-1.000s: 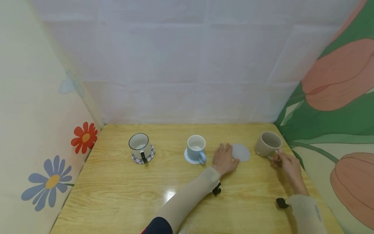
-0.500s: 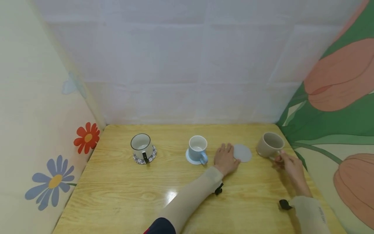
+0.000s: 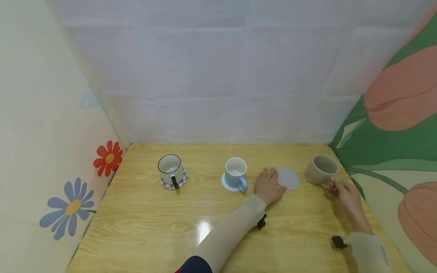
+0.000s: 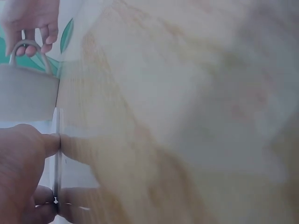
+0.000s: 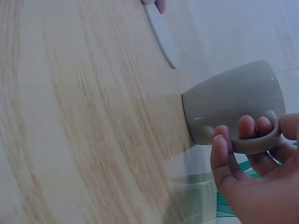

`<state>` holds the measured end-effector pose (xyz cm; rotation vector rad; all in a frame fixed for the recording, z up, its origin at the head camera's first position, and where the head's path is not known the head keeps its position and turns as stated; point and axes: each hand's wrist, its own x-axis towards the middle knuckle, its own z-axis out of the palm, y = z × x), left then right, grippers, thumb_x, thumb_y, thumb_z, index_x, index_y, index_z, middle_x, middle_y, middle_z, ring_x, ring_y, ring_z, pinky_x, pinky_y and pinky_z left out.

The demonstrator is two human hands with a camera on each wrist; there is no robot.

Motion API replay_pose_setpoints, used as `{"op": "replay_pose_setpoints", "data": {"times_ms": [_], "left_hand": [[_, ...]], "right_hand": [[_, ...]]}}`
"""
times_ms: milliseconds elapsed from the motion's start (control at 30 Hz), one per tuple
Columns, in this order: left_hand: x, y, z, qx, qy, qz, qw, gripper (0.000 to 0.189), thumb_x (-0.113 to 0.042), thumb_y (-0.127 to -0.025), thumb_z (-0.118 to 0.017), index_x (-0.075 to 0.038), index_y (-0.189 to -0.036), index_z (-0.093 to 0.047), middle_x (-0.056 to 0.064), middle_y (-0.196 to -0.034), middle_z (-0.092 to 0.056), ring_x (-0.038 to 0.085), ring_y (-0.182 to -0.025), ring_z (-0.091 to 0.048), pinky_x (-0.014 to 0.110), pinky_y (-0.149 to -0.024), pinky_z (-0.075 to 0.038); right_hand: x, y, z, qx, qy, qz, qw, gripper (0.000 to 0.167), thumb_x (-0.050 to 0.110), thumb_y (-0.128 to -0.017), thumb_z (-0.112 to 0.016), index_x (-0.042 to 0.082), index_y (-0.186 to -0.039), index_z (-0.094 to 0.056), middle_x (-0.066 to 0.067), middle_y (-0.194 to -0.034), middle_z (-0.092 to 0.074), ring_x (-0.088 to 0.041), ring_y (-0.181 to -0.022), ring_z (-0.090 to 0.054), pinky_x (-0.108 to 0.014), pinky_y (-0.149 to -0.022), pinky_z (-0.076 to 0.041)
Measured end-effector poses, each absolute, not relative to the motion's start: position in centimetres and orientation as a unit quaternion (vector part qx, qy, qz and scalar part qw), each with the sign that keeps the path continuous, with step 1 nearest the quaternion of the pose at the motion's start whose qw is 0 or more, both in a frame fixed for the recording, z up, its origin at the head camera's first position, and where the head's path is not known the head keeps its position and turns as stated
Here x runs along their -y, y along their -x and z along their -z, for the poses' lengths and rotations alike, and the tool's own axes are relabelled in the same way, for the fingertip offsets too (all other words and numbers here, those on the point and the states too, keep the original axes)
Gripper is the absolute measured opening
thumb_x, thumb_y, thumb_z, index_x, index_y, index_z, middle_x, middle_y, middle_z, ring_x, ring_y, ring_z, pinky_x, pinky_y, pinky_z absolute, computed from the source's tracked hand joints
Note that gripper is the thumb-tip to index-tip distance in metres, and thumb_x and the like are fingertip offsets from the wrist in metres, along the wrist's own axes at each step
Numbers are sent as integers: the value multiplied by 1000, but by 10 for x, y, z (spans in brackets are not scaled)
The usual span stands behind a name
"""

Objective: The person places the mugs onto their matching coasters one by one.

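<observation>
At the right of the table, my right hand holds a grey-beige mug by its handle. In the right wrist view, fingers pass through the handle and the mug's base is right at the tabletop. My left hand rests on the table left of the mug, with its fingers extended forward. Its thumb and index finger touch the left edge of a round grey coaster. From the left wrist, the coaster shows edge-on beside the thumb.
A light-blue mug stands on a pale blue coaster left of my left hand. Farther left, a white mug with a black rim sits on a checked coaster. Cloth walls surround the wooden table.
The head view has swung slightly left, shifting everything rightward in the picture. Both hands, the mugs and the coasters keep their places on the table.
</observation>
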<state>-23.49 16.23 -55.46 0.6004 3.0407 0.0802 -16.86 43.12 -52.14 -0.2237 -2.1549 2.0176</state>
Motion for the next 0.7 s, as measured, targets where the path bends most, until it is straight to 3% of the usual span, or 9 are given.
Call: {"op": "replay_pose_setpoints", "data": {"times_ms": [400,700], "left_hand": [[-163,234,558,-978,-189,-82,24,75,-68,-104,-50,-25,-165,-42,-10,-173,-36,16,-162,-31,28,-133,-25],[-162,234,558,-978,-185,-92,25,75,-68,-104,-51,-26,-165,-41,-11,-173,-35,15,-162,-30,28,-133,-24]], "right_hand": [[-427,164,524,737,69,-663,108,41,20,-114,-50,-10,-89,-63,5,-80,-72,-7,-72,-72,-21,-67,-64],[-425,165,523,724,50,-680,109,38,14,-114,-50,-10,-88,-65,4,-81,-73,-8,-73,-74,-22,-68,-64]]}}
